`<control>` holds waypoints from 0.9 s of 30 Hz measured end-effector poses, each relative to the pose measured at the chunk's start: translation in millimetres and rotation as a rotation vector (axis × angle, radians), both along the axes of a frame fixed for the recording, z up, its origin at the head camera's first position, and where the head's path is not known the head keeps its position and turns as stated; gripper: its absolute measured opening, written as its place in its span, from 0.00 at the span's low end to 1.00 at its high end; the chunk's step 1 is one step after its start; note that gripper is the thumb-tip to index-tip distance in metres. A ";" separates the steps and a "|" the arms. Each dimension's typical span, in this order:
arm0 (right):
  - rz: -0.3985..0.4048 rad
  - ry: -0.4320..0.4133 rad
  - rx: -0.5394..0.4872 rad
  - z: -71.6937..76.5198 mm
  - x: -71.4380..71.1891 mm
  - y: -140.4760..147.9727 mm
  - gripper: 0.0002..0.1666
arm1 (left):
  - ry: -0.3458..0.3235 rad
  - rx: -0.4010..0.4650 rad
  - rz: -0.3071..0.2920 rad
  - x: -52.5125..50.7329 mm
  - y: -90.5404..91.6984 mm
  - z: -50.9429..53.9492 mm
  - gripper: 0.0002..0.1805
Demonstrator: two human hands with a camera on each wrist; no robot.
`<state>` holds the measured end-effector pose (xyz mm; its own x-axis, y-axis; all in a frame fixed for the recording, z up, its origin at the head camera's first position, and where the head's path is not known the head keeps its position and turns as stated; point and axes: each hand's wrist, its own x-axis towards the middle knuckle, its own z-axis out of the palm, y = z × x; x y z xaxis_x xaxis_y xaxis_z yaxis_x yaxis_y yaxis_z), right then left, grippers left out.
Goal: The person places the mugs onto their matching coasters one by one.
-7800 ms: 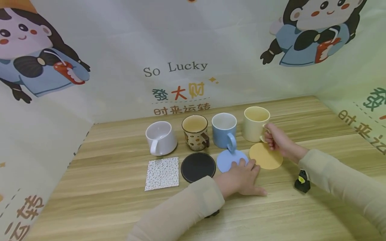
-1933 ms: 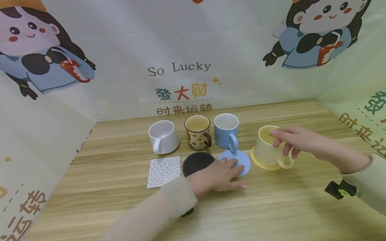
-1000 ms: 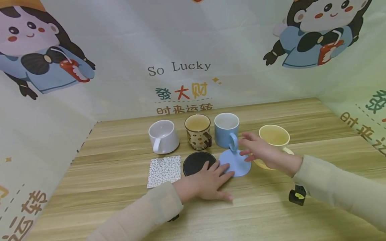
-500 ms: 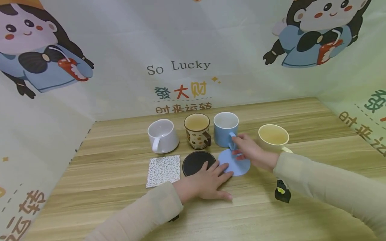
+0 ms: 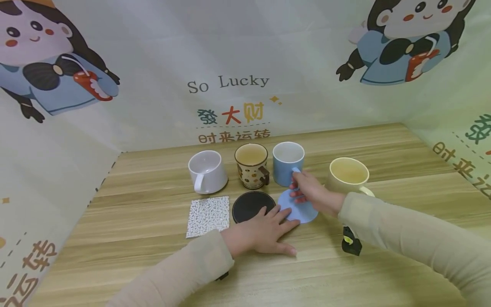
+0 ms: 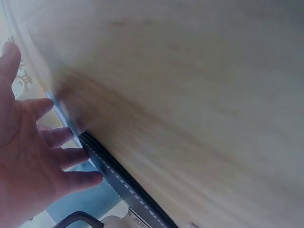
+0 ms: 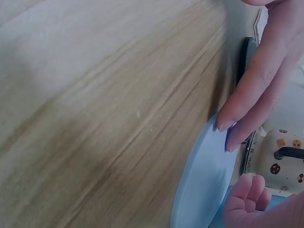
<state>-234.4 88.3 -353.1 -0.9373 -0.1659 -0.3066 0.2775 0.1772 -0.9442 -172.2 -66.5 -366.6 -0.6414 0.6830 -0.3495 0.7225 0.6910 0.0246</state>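
My right hand (image 5: 314,192) grips the handle of a blue mug (image 5: 284,170), which stands upright on the table. In the right wrist view, the curled fingers of the right hand (image 7: 247,204) show beyond the round blue coaster (image 7: 204,175). My left hand (image 5: 264,234) lies low with fingers spread, fingertips at the near edges of the black round coaster (image 5: 251,202) and the blue coaster (image 5: 303,215). Its palm and straight fingers show in the left wrist view beside the black coaster (image 6: 126,190). A pale yellow mug (image 5: 335,183) stands right of the right hand, its base hidden.
Left of the blue mug stand a patterned brown-handled mug (image 5: 249,175) and a white mug (image 5: 212,177). A square white textured coaster (image 5: 209,217) lies before the white mug. Printed cloth (image 5: 161,106) walls the wooden table (image 5: 134,221) at the back and sides.
The yellow mug has moved forward onto the yellow coaster and been let go. My right hand has gone left and taken the blue mug's handle. My left hand has shifted left.
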 end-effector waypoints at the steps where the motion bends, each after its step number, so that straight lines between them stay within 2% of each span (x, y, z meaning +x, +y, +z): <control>1: 0.001 -0.002 -0.001 -0.1 -0.3 -0.2 0.13 | -0.001 -0.004 0.000 -0.2 0.2 0.3 0.40; 14: -0.065 -0.046 -0.025 2.1 -1.5 -1.6 0.15 | -0.012 -0.008 -0.011 -2.4 2.4 1.6 0.39; 27: -0.066 -0.041 -0.033 2.0 -4.9 -0.9 0.14 | -0.003 -0.034 -0.020 -4.0 3.3 1.3 0.39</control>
